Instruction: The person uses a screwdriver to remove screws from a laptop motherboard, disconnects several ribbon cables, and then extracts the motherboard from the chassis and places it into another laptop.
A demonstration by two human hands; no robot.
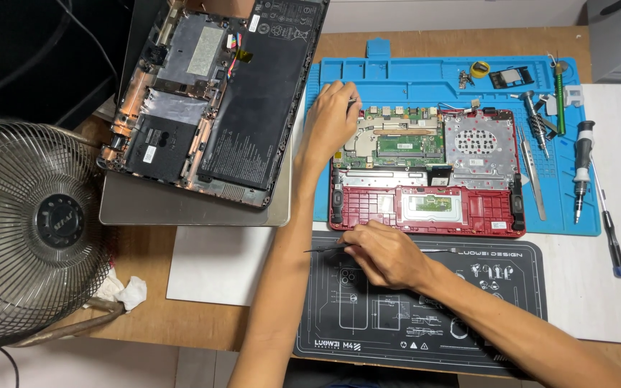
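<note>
Left hand (330,121) rests on the opened red laptop (425,172) — right hand (386,255) pinches black tweezers (328,248).

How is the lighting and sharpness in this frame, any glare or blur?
Head view: even, soft light; faint shadows under both hands; the opened red laptop base is sharp; mild sheen on the silver laptop lid; the round wire fan guard bulges slightly at the frame edge.

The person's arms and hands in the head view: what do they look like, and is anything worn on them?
Both forearms are bare up to the picture's edge; no sleeves show. The left hand and the right hand have no gloves, and no ring, watch or wristband is visible. The fingernails look short. No markings or cables are on the arms.
</note>
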